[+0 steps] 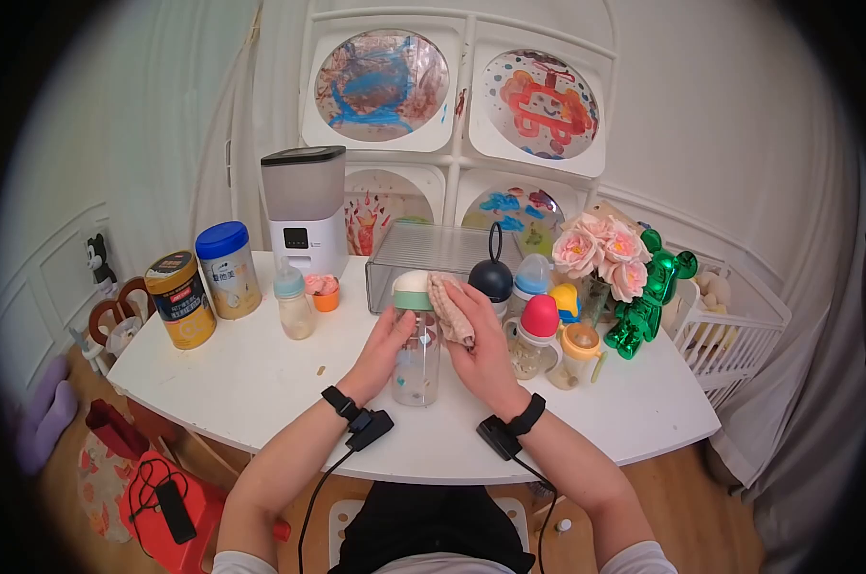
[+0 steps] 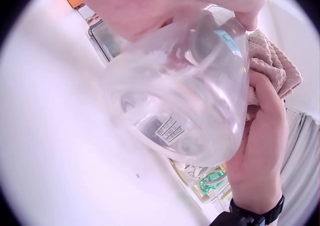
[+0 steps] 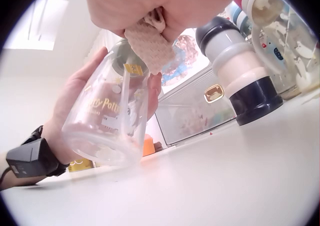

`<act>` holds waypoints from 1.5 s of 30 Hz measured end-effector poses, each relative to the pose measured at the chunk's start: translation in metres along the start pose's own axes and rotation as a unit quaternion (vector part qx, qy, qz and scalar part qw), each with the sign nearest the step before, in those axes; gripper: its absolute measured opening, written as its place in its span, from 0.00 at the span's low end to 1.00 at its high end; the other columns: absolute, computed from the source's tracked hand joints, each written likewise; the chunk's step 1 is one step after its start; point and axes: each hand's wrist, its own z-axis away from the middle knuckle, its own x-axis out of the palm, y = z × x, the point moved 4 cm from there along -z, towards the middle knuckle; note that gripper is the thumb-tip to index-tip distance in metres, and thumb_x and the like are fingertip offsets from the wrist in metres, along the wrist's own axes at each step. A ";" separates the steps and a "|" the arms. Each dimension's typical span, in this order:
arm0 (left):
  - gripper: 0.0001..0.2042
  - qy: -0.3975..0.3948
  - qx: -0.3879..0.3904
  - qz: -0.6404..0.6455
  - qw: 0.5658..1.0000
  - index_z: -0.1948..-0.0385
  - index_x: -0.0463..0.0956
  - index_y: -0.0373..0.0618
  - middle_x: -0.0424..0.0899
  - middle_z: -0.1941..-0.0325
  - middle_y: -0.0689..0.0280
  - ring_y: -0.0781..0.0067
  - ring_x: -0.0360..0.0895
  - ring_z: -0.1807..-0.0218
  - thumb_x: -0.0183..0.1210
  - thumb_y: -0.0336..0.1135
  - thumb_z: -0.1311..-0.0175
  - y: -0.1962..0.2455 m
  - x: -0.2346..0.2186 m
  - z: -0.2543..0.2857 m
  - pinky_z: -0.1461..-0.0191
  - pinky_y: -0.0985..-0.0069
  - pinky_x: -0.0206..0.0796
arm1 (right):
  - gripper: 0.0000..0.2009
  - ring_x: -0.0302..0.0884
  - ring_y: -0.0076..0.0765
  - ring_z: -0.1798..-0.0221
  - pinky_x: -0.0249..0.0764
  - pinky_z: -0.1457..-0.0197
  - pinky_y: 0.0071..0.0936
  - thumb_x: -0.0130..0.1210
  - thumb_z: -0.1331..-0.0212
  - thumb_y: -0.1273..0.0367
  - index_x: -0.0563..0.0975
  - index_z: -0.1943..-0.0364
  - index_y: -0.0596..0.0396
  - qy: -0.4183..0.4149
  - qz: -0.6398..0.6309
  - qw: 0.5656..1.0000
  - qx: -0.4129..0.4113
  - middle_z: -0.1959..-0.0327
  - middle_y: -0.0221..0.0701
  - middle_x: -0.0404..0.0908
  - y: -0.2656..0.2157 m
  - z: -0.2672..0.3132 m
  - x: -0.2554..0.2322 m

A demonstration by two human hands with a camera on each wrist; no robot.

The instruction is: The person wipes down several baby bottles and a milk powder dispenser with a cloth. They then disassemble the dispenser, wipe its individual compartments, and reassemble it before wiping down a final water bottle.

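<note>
A clear bottle (image 1: 416, 371) with a green collar and a cream-coloured top is in front of me, over the front half of the table. My left hand (image 1: 377, 352) grips it round its upper side. In the right wrist view, gold lettering shows on the bottle (image 3: 107, 108), and its base is close above the table. My right hand (image 1: 487, 356) holds a beige-pink textured cloth (image 1: 455, 323) against the collar and top. The cloth (image 2: 272, 65) sticks out past the right fingers in the left wrist view.
White table (image 1: 261, 383). At left stand two powder tins (image 1: 177, 311), a small bottle (image 1: 295, 311) and a white dispenser (image 1: 306, 215). A clear box (image 1: 385, 273) sits behind. To the right are a dark stacked container (image 1: 491, 279), several baby bottles (image 1: 538, 325), flowers (image 1: 600, 251) and a green bear figure (image 1: 648, 301).
</note>
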 end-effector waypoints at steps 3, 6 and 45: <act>0.24 0.029 -0.004 0.027 0.999 0.32 0.68 0.49 0.78 0.36 0.67 0.71 0.76 0.36 0.50 0.56 0.17 0.004 -0.002 -0.001 0.30 0.65 0.68 | 0.35 0.70 0.59 0.26 0.71 0.26 0.43 0.58 0.45 0.83 0.74 0.28 0.46 -0.052 0.008 0.999 -0.009 0.27 0.48 0.68 0.004 0.003 0.006; 0.24 0.078 0.000 0.047 0.996 0.34 0.70 0.48 0.81 0.39 0.66 0.72 0.78 0.38 0.51 0.56 0.18 0.007 -0.009 -0.001 0.33 0.67 0.70 | 0.34 0.72 0.59 0.29 0.73 0.27 0.42 0.59 0.45 0.82 0.76 0.30 0.44 -0.091 -0.003 0.996 -0.003 0.29 0.46 0.71 0.001 0.004 0.010; 0.34 0.219 -0.025 0.278 0.935 0.45 0.76 0.44 0.86 0.48 0.58 0.63 0.82 0.47 0.52 0.70 0.26 0.025 -0.038 -0.002 0.38 0.64 0.74 | 0.14 0.86 0.50 0.61 0.82 0.59 0.40 0.61 0.48 0.72 0.85 0.56 0.44 -0.232 0.099 0.968 0.013 0.59 0.30 0.87 -0.010 0.016 0.016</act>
